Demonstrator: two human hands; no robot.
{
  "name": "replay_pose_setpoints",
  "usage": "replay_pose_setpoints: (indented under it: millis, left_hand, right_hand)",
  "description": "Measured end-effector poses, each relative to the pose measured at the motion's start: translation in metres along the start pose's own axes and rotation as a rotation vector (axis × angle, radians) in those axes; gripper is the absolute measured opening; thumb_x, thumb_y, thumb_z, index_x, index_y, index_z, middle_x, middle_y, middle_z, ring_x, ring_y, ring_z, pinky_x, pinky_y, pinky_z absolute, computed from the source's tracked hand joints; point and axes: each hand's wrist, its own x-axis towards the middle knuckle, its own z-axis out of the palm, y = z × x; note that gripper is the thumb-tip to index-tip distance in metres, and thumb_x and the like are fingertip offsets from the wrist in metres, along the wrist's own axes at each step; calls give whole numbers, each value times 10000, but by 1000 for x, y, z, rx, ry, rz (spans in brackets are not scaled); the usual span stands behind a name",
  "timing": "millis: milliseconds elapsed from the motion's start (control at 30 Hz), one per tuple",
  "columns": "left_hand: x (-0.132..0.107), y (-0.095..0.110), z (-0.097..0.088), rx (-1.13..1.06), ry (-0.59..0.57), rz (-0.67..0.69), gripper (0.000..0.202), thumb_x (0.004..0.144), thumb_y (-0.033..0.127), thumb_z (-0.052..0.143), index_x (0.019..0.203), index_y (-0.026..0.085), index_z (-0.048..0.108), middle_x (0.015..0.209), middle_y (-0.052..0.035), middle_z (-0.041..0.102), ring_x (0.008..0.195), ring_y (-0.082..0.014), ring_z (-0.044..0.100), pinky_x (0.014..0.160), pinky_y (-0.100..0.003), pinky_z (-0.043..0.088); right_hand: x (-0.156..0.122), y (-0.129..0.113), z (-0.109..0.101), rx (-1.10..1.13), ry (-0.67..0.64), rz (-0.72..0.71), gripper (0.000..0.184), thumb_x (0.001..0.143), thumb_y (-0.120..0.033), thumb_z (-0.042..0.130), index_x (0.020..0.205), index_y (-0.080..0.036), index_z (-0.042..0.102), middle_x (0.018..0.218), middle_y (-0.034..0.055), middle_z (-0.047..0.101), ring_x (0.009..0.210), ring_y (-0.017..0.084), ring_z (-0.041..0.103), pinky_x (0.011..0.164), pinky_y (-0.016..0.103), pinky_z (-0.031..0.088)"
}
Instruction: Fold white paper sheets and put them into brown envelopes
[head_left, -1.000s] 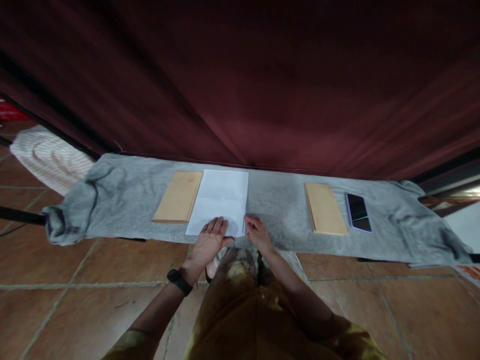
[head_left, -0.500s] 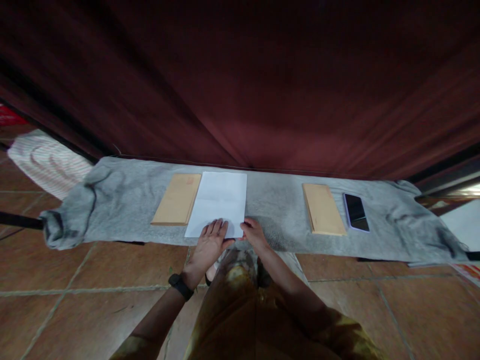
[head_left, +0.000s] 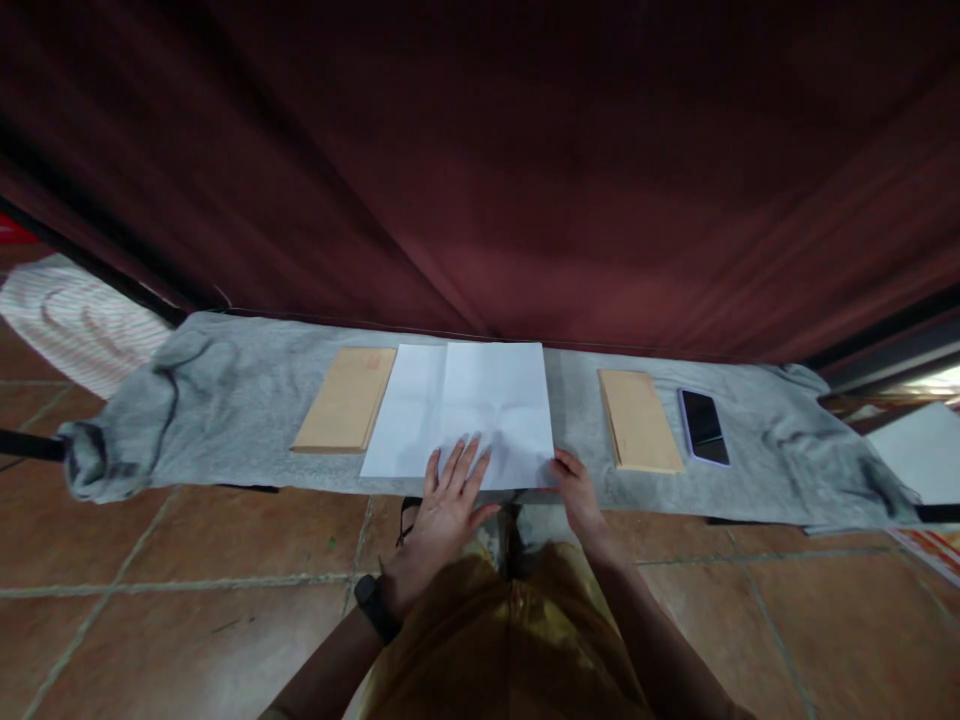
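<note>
A white sheet of paper overlaps more white paper on the grey cloth. Flat on the sheet's lower part lies my left hand, fingers spread; a dark watch is on that wrist. My right hand pinches the sheet's lower right corner at the cloth's front edge. Faint fold creases cross the sheet. Left of the papers is a stack of brown envelopes, close beside them. Another brown envelope stack sits to the right of my right hand.
Right of the envelopes lies a phone with a pale purple edge. Grey cloth covers the long narrow surface. A dark red curtain hangs behind it. Striped fabric is at the far left, above the tiled floor.
My right hand has moved right with the pinched corner, so the top sheet now extends right of the other paper. My left hand has shifted slightly right, its fingers spread wider.
</note>
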Motion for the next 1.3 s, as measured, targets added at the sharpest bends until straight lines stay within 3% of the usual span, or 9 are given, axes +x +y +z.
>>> replay_pose_setpoints:
  millis: [100, 200, 333, 433, 533, 733, 1067, 1200, 1300]
  left_hand:
    - [2, 8, 5, -186, 71, -112, 634, 998, 487, 490, 1552, 210, 356, 1634, -171, 331, 1530, -325, 261, 1223, -591, 231]
    - [7, 9, 7, -518, 154, -362, 635, 998, 486, 483, 1550, 200, 352, 1613, -176, 364, 1480, -298, 369, 1166, -498, 380]
    - [21, 7, 6, -1032, 154, -735, 685, 946, 511, 543, 1509, 147, 404, 1270, -152, 684, 1073, -227, 690, 901, -360, 567]
    - [33, 8, 4, -1220, 162, -786, 585, 863, 512, 638, 1312, 139, 609, 1057, -98, 754, 885, -207, 700, 776, -315, 570]
    - [39, 5, 1, -1177, 254, -755, 381, 815, 463, 664, 1031, 154, 722, 964, -62, 760, 859, -199, 674, 769, -300, 546]
    - [36, -33, -5, -1060, 276, -811, 251, 710, 423, 706, 711, 173, 690, 708, -3, 709, 652, -155, 591, 619, -256, 486]
    - [24, -76, 1, -1029, 390, -918, 286, 616, 448, 761, 639, 186, 650, 643, -3, 682, 586, -139, 550, 563, -250, 464]
    - [21, -86, 9, -1042, 397, -927, 321, 603, 470, 779, 645, 189, 632, 672, -5, 684, 595, -136, 553, 570, -250, 464]
    - [21, -92, 10, -1042, 398, -919, 353, 614, 495, 787, 659, 182, 629, 656, 7, 660, 579, -128, 540, 561, -244, 454]
  right_hand:
    - [0, 5, -22, -20, 57, -27, 366, 655, -472, 646, 854, -173, 718, 775, 41, 674, 685, 181, 576, 550, 281, 507]
    - [1, 6, -36, -34, 81, -56, 362, 633, -481, 664, 811, -172, 725, 744, 36, 678, 690, 179, 573, 623, 299, 502]
    - [-2, 5, -46, -51, 65, -76, 357, 618, -502, 701, 768, -179, 718, 751, 45, 692, 729, 198, 598, 719, 341, 506]
    - [-7, 5, -48, -65, 19, -64, 360, 645, -516, 706, 784, -184, 710, 774, 56, 701, 738, 211, 614, 732, 357, 509]
    - [-10, 3, -40, -75, -25, -77, 359, 682, -536, 686, 795, -195, 692, 781, 47, 694, 728, 206, 612, 719, 344, 510]
    - [-3, -7, 8, -117, -14, -157, 414, 724, -583, 665, 894, -204, 652, 738, 13, 663, 677, 194, 597, 640, 303, 494]
    - [6, -23, 66, -594, 18, -384, 312, 933, -320, 504, 1208, -220, 611, 1025, 78, 735, 797, 214, 689, 753, 318, 512]
    - [7, -19, 79, -676, -13, -471, 249, 936, -294, 512, 1137, -232, 645, 1143, 96, 699, 867, 210, 678, 774, 306, 503]
    - [15, -16, 82, -582, 8, -447, 192, 914, -343, 527, 981, -218, 657, 1050, 90, 681, 814, 198, 646, 769, 313, 498]
